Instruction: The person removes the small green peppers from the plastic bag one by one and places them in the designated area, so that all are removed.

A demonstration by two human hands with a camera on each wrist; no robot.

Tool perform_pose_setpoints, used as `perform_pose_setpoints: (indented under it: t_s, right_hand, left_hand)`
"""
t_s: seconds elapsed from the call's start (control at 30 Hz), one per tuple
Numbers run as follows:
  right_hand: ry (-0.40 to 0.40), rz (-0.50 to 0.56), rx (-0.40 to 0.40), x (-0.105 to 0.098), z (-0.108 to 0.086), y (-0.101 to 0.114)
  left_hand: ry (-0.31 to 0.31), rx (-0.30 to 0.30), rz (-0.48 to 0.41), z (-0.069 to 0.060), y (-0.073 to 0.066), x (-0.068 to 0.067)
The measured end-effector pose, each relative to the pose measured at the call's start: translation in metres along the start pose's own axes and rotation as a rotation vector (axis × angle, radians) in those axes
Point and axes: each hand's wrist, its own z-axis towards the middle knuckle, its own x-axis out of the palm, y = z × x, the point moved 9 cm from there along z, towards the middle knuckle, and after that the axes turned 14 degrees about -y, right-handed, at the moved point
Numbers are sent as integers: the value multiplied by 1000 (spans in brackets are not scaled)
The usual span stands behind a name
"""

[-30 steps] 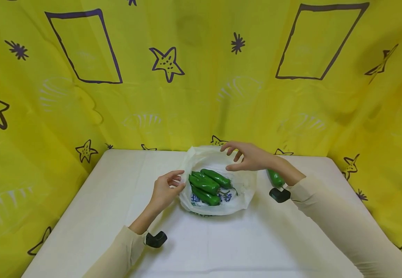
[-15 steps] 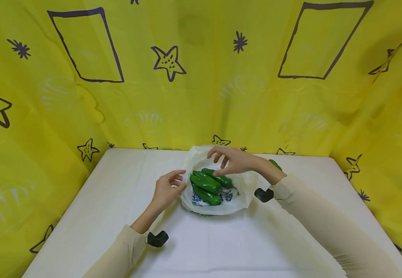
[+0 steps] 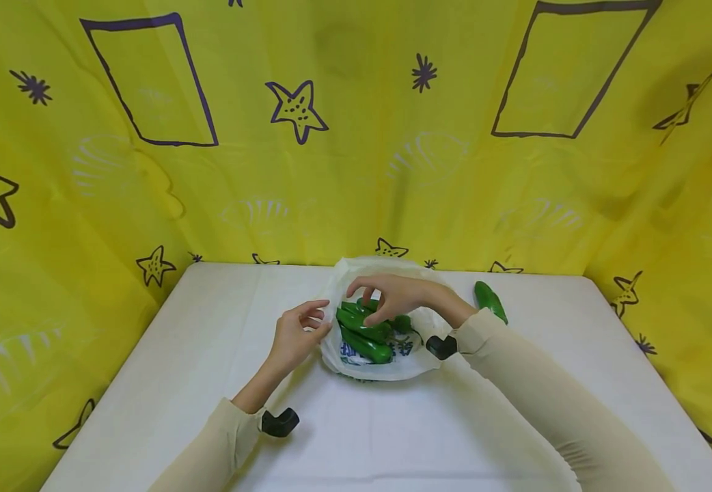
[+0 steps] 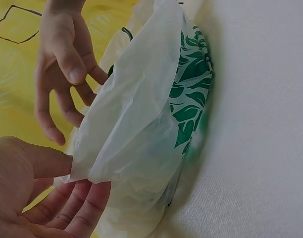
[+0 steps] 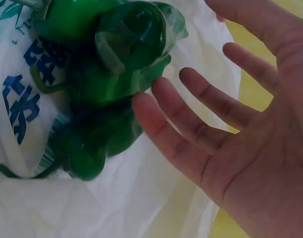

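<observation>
A whitish plastic bag (image 3: 393,372) lies with its mouth spread wide on the table. Several glossy green peppers (image 3: 365,347) lie inside it, partly covered by my right hand. On the bag's left rim, my left hand (image 3: 291,338) pinches the thin film between thumb and fingers, as the left wrist view shows. My right hand (image 3: 393,294) is over the peppers with its fingers spread and slightly bent. In the right wrist view its fingertips are close beside the peppers (image 5: 107,89); whether they touch cannot be told. Green leaf print (image 4: 191,89) marks the bag's outside.
One more green pepper (image 3: 490,301) lies outside the bag, to the right on the white table (image 3: 165,383). A yellow curtain (image 3: 356,184) with star drawings stands behind the table and at both sides.
My right hand has moved left and down, from above the bag's right part to over the peppers. The pepper outside has come into fuller view. My left hand stays at the rim.
</observation>
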Motion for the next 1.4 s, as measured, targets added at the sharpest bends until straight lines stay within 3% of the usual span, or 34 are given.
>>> perform_pose_setpoints:
  t_s: [0.17, 0.43, 0.73, 1.4]
  right_hand:
    - [58, -18, 49, 14, 4, -5]
    - [73, -56, 54, 22, 8, -4]
    - [71, -98, 64, 23, 9, -3]
    - [24, -186, -1, 18, 8, 1]
  left_hand:
    - [1, -6, -14, 0, 0, 0]
    - [-5, 8, -24, 0, -1, -2]
    - [-4, 18, -12, 1, 0, 0]
    - [-2, 13, -9, -2, -1, -1]
